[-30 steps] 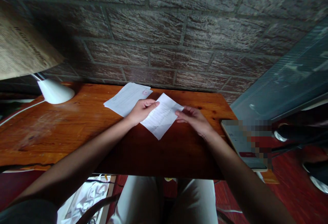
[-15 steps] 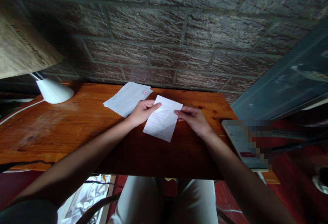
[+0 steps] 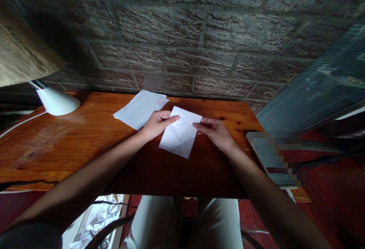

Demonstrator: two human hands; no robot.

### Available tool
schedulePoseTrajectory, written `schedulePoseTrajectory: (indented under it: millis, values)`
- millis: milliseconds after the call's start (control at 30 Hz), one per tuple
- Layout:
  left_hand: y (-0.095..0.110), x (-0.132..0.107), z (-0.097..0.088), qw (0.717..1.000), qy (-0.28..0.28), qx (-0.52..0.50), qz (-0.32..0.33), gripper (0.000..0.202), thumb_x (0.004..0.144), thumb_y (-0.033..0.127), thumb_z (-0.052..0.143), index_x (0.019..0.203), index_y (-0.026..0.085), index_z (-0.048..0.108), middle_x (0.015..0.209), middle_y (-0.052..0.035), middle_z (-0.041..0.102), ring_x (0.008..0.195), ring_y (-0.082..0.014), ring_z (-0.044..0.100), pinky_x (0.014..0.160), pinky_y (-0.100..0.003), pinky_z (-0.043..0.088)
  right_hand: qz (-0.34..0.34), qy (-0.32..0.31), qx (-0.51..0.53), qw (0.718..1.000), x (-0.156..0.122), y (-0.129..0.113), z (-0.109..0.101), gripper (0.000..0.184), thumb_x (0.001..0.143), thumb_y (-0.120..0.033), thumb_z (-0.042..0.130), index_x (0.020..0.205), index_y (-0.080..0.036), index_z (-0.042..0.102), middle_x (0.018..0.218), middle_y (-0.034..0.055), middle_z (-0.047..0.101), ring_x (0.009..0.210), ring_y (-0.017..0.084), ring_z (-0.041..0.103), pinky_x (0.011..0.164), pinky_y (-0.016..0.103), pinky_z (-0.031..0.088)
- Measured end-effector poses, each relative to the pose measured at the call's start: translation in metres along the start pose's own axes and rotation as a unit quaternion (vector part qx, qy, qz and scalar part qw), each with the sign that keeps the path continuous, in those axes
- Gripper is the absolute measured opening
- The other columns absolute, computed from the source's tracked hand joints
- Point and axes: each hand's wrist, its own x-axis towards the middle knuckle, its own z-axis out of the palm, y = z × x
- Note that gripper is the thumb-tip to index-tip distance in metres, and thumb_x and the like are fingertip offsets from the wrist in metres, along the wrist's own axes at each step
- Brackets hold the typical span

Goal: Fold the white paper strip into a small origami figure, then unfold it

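Between my two hands I hold a small white sheet of paper [image 3: 180,135], tilted above the desk, with faint lines of print showing on it. My left hand [image 3: 159,124] pinches its upper left edge, thumb on the front, a ring on one finger. On the upper right edge, the thumb and fingers of my right hand [image 3: 213,130] close on the paper. Just behind my left hand lies a stack of printed papers [image 3: 139,108], the top one bearing a round red stamp. My fingers behind the sheet are partly hidden.
A lamp with a white base [image 3: 61,102] stands on the wooden desk [image 3: 71,142] at the left. A book-like object [image 3: 261,157], partly blurred out, lies at the right edge. The brick wall [image 3: 182,62] rises behind. Crumpled white material [image 3: 99,214] sits below the desk.
Almost nothing differs. The view has shifted very slightly, and both hands keep the same hold on the paper.
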Motion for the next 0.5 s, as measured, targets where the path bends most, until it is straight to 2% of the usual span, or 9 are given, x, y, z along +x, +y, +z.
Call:
schedulePoseTrajectory:
  millis: [167, 300, 500]
  values:
    - [-0.0029, 0.0018, -0.0023, 1.000, 0.020, 0.003, 0.005, 0.038, 0.078, 0.054, 0.071, 0.088, 0.018, 0.074, 0.084, -0.0030, 0.075, 0.080, -0.0194, 0.068, 0.077, -0.030, 0.052, -0.003, -0.011, -0.013, 1.000, -0.0011, -0.0006, 0.0008, 0.031, 0.068, -0.040, 0.081, 0.092, -0.020, 0.078, 0.092, 0.0038, 0.077, 0.075, 0.013, 0.066, 0.068, 0.025, 0.051]
    - [-0.0017, 0.0022, -0.0011, 0.999, 0.045, -0.010, 0.013, 0.039, 0.079, 0.056, 0.070, 0.087, 0.018, 0.074, 0.080, -0.0025, 0.074, 0.072, -0.0178, 0.065, 0.069, -0.028, 0.051, 0.001, -0.034, -0.021, 0.999, -0.0022, -0.0012, 0.0037, 0.029, 0.068, -0.041, 0.082, 0.088, -0.020, 0.079, 0.087, 0.0027, 0.076, 0.070, 0.012, 0.064, 0.065, 0.024, 0.052]
    - [-0.0024, 0.0019, 0.0021, 0.996, 0.081, -0.023, 0.009, 0.041, 0.081, 0.058, 0.065, 0.082, 0.018, 0.069, 0.073, -0.0015, 0.070, 0.062, -0.0158, 0.060, 0.059, -0.027, 0.047, 0.011, -0.023, 0.002, 1.000, -0.0035, -0.0039, 0.0076, 0.029, 0.066, -0.040, 0.083, 0.086, -0.020, 0.078, 0.084, 0.0021, 0.076, 0.065, 0.011, 0.063, 0.063, 0.024, 0.052]
